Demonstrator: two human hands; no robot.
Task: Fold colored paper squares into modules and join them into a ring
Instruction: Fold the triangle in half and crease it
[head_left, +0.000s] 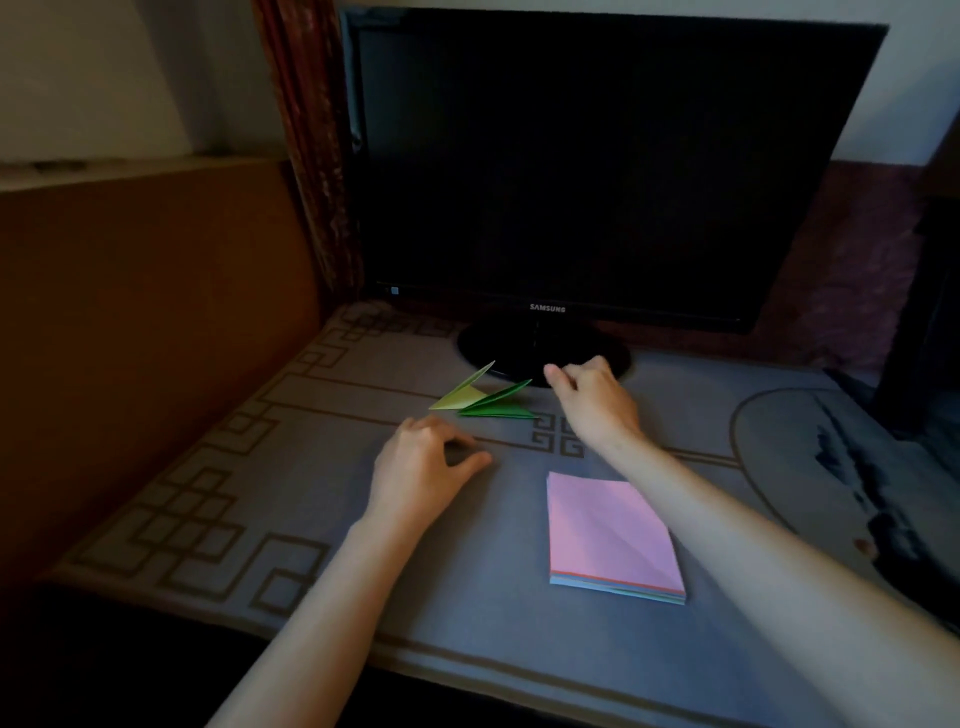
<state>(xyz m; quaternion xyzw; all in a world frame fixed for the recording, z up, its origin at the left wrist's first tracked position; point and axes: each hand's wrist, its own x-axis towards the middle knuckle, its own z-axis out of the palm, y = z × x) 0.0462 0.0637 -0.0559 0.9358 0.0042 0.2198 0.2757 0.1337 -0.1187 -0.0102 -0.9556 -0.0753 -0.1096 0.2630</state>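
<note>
2 joined green modules (480, 397) lie on the table (311, 467) before the monitor stand (540, 348). The paper stack (613, 535) sits nearer. Left hand (421, 467) and right hand (597, 400) hover loosely curled, holding nothing. Risk: a careless brush may separate the modules.

We see dim, underexposed frame; light weak, from above left hand (415, 467). Monitor (613, 166) beyond right hand (597, 400) near black, no glare. Soft blur throughout, wide-angle bending at edges, corners murky.
</note>
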